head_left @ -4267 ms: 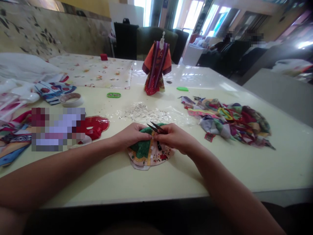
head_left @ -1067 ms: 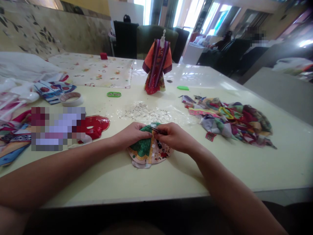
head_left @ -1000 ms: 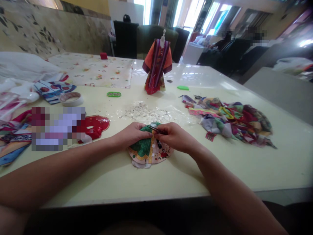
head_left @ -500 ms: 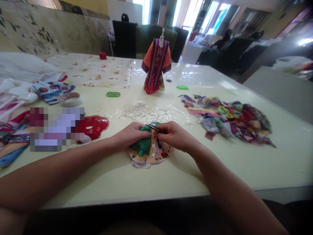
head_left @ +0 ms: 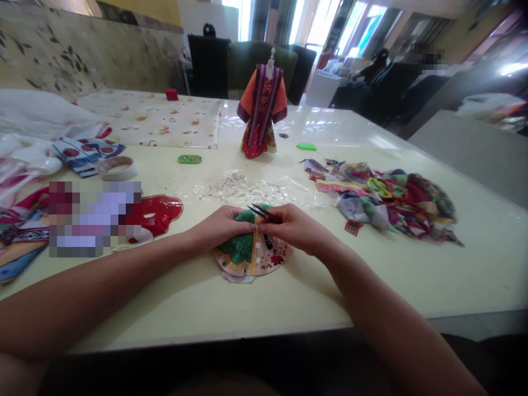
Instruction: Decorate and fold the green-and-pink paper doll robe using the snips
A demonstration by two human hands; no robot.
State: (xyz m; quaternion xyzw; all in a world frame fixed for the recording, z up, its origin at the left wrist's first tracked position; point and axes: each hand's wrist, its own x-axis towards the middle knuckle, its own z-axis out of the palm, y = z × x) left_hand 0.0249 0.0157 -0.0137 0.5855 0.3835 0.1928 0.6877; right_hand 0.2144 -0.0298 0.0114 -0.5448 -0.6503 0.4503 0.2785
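In front of me on the table lies a small doll garment (head_left: 238, 242), green and pale pink with gold trim and red flowers. My left hand (head_left: 225, 226) grips its upper left part, thumb on top. In my right hand (head_left: 291, 226) is a pair of dark tweezers (head_left: 264, 213), tips pointing up to the left. That hand's fingertips also press on the garment near the gold band, close to my left thumb. Whatever is between the fingertips is too small to make out. White squares run beside the gold band.
Beyond the hands, loose beads lie on a clear plastic sheet (head_left: 243, 190). A doll stand in a red and orange robe (head_left: 264, 110) rises behind. Fabric scraps (head_left: 396, 203) are heaped at right. At left are a tape roll (head_left: 117, 168), a red piece (head_left: 163, 212) and a green tray (head_left: 190, 159).
The tweezers have tilted slightly in my right hand, and their tips look a little further apart. Both hands stay at the garment. The view has shifted slightly.
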